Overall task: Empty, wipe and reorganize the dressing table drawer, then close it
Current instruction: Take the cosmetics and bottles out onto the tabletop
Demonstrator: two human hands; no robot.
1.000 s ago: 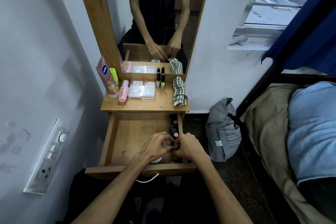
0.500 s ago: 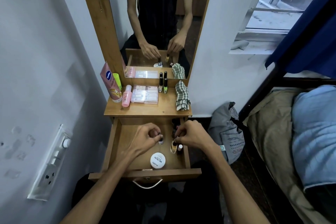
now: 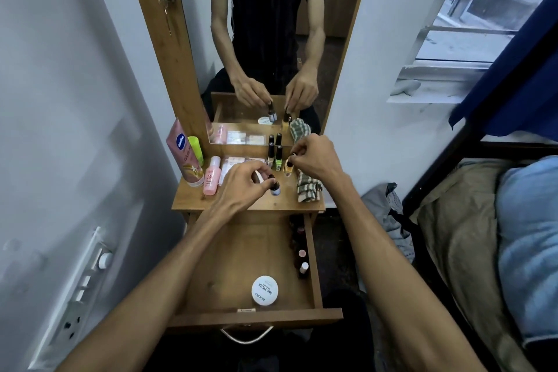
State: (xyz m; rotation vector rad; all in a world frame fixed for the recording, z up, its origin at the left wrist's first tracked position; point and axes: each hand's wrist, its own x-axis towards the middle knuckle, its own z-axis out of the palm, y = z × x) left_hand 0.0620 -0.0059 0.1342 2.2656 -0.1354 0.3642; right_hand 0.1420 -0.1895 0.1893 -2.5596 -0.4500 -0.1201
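The drawer (image 3: 241,254) is pulled open below both hands, and its wooden floor is mostly bare. A round white tub (image 3: 264,290) sits near its front, and a few small bottles (image 3: 302,260) stand along its right wall. Above it, on the worktop (image 3: 193,199), the left hand (image 3: 241,183) pinches the cap of a small dark bottle (image 3: 275,188) with its fingers (image 3: 265,183). The right hand (image 3: 314,157) pinches the top of a small yellow bottle (image 3: 289,168). Just left of the right fingers stand two more little bottles (image 3: 274,157). A checked cloth (image 3: 306,187) lies under the right hand. Left of the left fingers are a pink bottle (image 3: 212,180) and a pink tube (image 3: 184,154).
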